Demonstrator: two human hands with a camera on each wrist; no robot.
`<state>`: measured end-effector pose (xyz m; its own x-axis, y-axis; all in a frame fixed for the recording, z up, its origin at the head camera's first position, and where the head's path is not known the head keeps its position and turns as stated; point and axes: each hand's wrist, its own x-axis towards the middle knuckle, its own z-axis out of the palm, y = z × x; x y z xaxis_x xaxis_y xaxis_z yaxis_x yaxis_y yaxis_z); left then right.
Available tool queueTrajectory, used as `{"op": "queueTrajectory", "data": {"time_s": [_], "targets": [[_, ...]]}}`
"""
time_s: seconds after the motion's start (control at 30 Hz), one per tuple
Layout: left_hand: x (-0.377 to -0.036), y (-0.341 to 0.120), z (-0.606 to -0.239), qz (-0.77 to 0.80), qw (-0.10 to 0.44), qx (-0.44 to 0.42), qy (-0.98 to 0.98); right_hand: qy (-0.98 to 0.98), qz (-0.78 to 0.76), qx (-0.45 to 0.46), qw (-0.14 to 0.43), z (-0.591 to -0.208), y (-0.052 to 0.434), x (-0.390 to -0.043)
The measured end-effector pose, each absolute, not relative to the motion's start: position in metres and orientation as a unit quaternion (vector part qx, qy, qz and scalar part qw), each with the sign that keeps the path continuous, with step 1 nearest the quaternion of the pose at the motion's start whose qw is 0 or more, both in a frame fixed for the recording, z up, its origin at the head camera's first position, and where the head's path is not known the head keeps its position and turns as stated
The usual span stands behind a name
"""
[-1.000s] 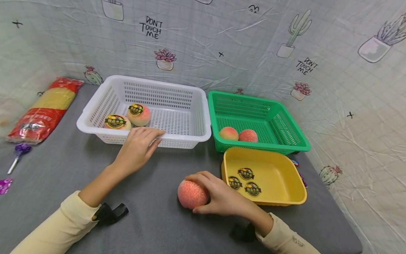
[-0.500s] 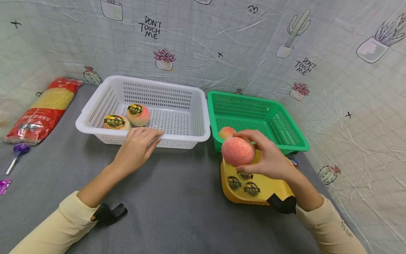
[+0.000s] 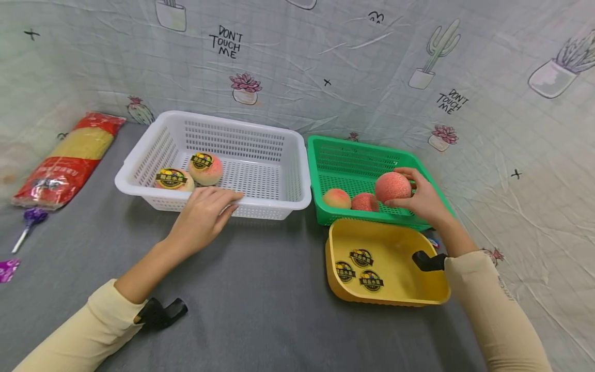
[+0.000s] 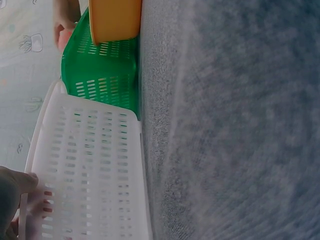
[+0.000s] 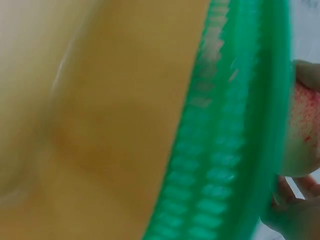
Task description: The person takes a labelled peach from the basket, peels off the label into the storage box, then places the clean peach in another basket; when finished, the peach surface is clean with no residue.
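Note:
My right hand point(image 3: 420, 199) grips a pink peach point(image 3: 392, 186) just above the inside of the green basket point(image 3: 353, 147), where two more peaches point(image 3: 349, 200) lie on its floor. The right wrist view, blurred, shows the green basket wall point(image 5: 235, 125) with the held peach point(image 5: 300, 135) behind it. My left hand point(image 3: 204, 212) rests on the front rim of the white basket point(image 3: 260, 209), fingers relaxed. Two stickered peaches point(image 3: 190, 172) lie in that basket's left end. In the left wrist view fingertips point(image 4: 17, 187) touch the white basket point(image 4: 90, 175).
A yellow tray point(image 3: 404, 294) with three round stickers point(image 3: 360, 265) sits in front of the green basket. A red and yellow packet point(image 3: 69, 157) and purple-wrapped sweets point(image 3: 28, 219) lie at the far left. A patterned sheet point(image 3: 325, 62) walls the grey table point(image 3: 255, 294).
My right hand lifted the peach off the table, carried it right over the yellow tray and on into the green basket. The left hand stayed on the white basket's rim.

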<state>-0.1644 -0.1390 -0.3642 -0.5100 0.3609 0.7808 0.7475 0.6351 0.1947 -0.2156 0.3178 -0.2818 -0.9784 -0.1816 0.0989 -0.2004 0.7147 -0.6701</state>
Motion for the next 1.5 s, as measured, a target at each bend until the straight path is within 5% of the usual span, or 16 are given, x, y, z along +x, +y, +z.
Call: {"op": "queueTrajectory", "data": {"time_s": [0.3,0.93,1.33,1.5], "targets": [[-0.165,-0.139,-0.366,-0.268,0.364,-0.337,-0.826,-0.939,0.332,0.057,-0.073,-0.298,0.35,-0.239],[-0.164,-0.14,-0.366,-0.272,0.367,-0.339,-0.823,-0.935,0.254,0.127,-0.21,-0.306,0.352,-0.258],[-0.163,-0.14,-0.366,-0.272,0.365,-0.342,-0.822,-0.938,0.215,0.16,-0.218,-0.297,0.341,-0.256],[-0.164,-0.141,-0.363,-0.273,0.343,-0.34,-0.832,-0.957,0.199,0.153,-0.143,-0.274,0.315,-0.254]]}}
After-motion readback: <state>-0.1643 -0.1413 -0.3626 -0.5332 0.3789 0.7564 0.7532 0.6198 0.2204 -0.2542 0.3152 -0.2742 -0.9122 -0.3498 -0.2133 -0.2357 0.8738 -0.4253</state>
